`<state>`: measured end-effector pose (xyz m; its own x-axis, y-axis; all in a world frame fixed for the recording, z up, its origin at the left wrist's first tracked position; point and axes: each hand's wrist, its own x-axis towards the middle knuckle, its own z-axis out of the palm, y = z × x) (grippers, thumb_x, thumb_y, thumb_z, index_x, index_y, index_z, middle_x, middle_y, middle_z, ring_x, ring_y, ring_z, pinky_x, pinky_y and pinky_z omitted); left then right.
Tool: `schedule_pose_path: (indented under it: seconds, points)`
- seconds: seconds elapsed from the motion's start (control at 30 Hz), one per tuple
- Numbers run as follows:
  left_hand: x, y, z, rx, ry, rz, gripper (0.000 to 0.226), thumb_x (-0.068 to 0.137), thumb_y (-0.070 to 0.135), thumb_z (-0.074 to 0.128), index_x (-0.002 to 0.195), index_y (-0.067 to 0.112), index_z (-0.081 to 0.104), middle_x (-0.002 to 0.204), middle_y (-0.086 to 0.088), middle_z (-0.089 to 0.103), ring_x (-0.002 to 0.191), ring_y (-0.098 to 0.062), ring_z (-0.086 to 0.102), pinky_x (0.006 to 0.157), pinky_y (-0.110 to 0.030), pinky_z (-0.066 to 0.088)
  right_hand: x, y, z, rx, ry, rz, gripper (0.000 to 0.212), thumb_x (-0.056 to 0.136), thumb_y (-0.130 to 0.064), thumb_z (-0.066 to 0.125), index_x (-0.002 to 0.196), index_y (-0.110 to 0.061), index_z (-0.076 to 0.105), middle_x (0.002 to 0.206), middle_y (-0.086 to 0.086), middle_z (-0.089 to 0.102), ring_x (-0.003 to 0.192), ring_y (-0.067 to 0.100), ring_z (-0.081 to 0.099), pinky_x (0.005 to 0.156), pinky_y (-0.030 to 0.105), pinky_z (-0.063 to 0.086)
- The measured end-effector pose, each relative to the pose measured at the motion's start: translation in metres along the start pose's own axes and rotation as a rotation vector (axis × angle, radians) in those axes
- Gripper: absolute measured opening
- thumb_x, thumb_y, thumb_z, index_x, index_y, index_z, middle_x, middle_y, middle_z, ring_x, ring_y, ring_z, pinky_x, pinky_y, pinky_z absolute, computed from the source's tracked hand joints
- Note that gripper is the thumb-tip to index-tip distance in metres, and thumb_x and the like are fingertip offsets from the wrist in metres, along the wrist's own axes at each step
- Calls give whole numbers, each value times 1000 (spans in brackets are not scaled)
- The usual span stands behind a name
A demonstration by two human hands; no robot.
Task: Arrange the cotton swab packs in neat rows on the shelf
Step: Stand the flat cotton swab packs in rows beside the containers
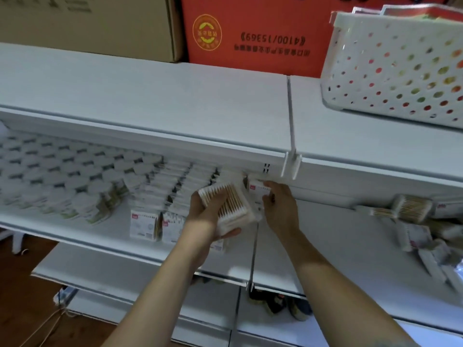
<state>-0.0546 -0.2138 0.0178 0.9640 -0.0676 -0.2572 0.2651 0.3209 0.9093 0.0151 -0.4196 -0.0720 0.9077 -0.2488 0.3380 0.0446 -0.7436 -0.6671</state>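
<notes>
1. The left hand (210, 221) is gripping a clear box of cotton swabs (229, 204) above the white shelf (313, 236).
2. The right hand (280, 206) is pinching a labelled pack (258, 189) just right of it.
3. Rows of packs (172, 186) are sitting further left.

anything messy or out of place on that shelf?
Yes. Right of the wire divider, cotton swab packs lie in a loose heap at mixed angles, not in rows. Left of it, the standing packs and round tubs sit in tidy rows. The left hand holds several packs; the right hand grips another.
</notes>
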Motion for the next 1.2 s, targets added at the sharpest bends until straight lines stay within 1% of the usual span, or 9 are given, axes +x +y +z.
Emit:
schedule_pose_path:
  seconds: [0.3,0.47,0.6,0.7,0.77,0.93,1.07,1.13,1.2]
  points:
    - [24,10,-37,-14,-114,-78,56,83,35,73,131,19,49,120,-15,69,100,-36,73,77,-56,60,12,15,33,-215,196,-79,37,82,-6,72,118,-12,68,113,19,59,100,43,57,81,50,56]
    - [31,12,-37,3,-144,-74,58,79,31,76,129,20,50,119,-15,68,102,-36,72,75,-59,60,12,8,27,-322,196,-35,42,86,-20,70,127,-16,64,130,22,52,111,43,55,89,51,54]
    - [34,14,-29,41,-140,-38,55,85,23,77,131,32,48,127,-10,64,105,-30,70,72,-51,62,-23,-37,2,89,307,107,26,95,-35,59,115,-20,68,113,0,62,103,23,63,89,38,54]
    - [35,10,-19,180,-160,39,70,85,30,78,142,38,38,142,-1,51,118,-23,60,80,-39,58,-61,-84,-25,435,152,248,39,86,-60,52,103,-31,71,101,-11,70,92,6,66,80,26,53]
    - [34,6,-12,265,-153,112,65,86,35,77,136,42,36,145,4,43,125,-16,49,94,-35,48,-76,-105,-33,444,-26,239,37,86,-66,60,108,-38,68,108,-16,68,97,-4,62,82,20,50]
    - [32,-3,2,150,-206,-28,29,101,54,45,129,52,43,145,7,50,123,-17,56,95,-37,50,-91,-110,-49,429,-62,315,27,91,-36,70,116,-27,69,111,-14,70,100,-1,64,84,16,52]
    - [31,-9,5,117,-197,-1,41,102,26,57,136,46,45,148,-1,48,115,-21,63,65,-31,60,-91,-97,-65,724,28,425,13,92,-17,69,105,-18,72,98,2,76,94,24,72,81,38,61]
    - [28,-9,9,61,-127,10,46,101,13,57,138,37,45,145,-5,49,98,-18,67,58,-30,60,-88,-83,-73,647,166,380,19,85,-14,75,102,-21,71,97,-1,75,94,19,71,82,40,58]
    - [25,-6,13,-3,-92,-30,47,101,9,56,140,33,44,144,-7,49,96,-22,67,58,-35,62,-86,-75,-81,611,304,225,23,80,-5,76,95,-22,69,106,1,70,99,8,65,83,32,53]
